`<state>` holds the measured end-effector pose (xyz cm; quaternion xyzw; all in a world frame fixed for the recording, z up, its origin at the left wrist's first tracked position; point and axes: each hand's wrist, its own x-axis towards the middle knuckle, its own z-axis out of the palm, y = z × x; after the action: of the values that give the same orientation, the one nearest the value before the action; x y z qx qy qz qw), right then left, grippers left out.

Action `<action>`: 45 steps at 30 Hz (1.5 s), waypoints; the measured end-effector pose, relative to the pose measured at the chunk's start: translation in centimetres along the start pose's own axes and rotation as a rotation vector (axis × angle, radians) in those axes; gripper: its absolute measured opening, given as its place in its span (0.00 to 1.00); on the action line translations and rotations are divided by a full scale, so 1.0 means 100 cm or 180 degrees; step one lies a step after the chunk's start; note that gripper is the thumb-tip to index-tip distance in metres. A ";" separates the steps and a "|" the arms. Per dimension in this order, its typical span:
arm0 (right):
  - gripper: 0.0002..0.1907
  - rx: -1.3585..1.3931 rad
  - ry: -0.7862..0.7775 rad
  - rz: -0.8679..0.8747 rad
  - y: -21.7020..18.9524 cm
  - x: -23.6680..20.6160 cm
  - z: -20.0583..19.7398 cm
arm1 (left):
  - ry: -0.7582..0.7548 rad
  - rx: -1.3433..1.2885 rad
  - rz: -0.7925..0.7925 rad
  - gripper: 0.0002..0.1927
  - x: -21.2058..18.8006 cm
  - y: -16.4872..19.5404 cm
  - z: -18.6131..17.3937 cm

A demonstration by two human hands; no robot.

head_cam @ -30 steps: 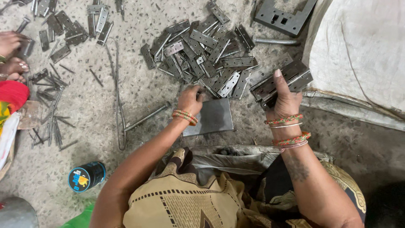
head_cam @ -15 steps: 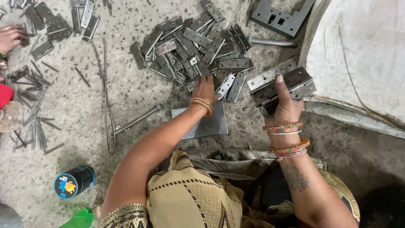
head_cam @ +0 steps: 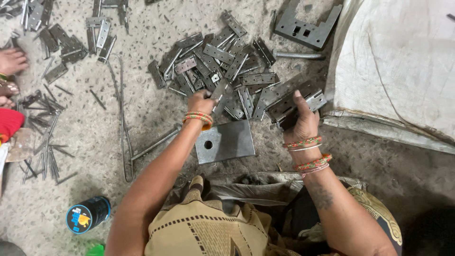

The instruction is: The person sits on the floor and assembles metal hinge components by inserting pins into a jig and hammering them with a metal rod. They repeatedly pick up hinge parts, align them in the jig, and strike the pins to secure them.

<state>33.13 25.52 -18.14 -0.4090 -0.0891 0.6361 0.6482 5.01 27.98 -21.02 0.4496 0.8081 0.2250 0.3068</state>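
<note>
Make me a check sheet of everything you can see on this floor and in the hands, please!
Surface: speckled stone floor, dusty.
Job's things: pile of grey metal hinges; flat steel plate with a hole in front of the person.
Clutter: loose pins, bent rod, blue can, notched bracket.
Hands: left hand grips one hinge at the pile; right hand holds a stack of hinges.
Cables: nothing seen.
Surroundings: white sack on the right; another person's foot at the left edge.

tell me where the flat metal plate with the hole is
In the head view, the flat metal plate lies on the floor between the left hand and right hand, just below the hinge pile.
</note>
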 end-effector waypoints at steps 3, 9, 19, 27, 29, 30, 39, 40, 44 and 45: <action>0.16 0.0047 -0.0156 0.0038 0.005 -0.001 0.003 | 0.0028 -0.0908 -0.0093 0.13 -0.016 0.011 -0.017; 0.24 0.0347 -0.0637 0.0744 0.006 -0.018 0.012 | -0.1025 -0.2529 0.0600 0.07 -0.058 0.057 -0.016; 0.24 -0.0567 -0.0927 0.0469 0.020 -0.032 0.010 | 0.0171 0.0059 0.2060 0.32 -0.114 0.061 -0.015; 0.17 -0.1771 -0.0991 0.0903 0.055 -0.029 0.000 | -0.1362 -0.0817 0.1269 0.34 -0.099 0.013 0.014; 0.17 -0.2781 -0.0718 0.1080 0.065 -0.030 0.000 | -0.1845 -0.1444 0.0506 0.28 -0.104 0.003 0.013; 0.18 -0.2608 -0.0807 0.1189 0.071 -0.033 0.000 | -0.1748 -0.1295 0.0767 0.27 -0.107 0.000 0.011; 0.19 -0.2116 -0.1912 0.0962 0.084 -0.042 0.010 | -0.1165 -0.1752 0.0741 0.30 -0.126 -0.015 -0.010; 0.20 -0.2103 -0.2133 0.0731 0.082 -0.042 0.012 | -0.0999 -0.1712 0.0886 0.30 -0.126 -0.015 -0.010; 0.25 -0.2701 -0.2641 -0.0287 0.081 -0.043 0.012 | -0.0273 -0.1384 0.1675 0.30 -0.123 -0.021 -0.003; 0.25 -0.3159 -0.2385 -0.0138 0.083 -0.046 0.008 | -0.0060 -0.1245 0.1938 0.29 -0.121 -0.023 -0.001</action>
<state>25.63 20.57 -21.11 -0.4087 -0.6038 0.6058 0.3184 8.52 16.32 -18.86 0.6046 0.5760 0.4523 0.3133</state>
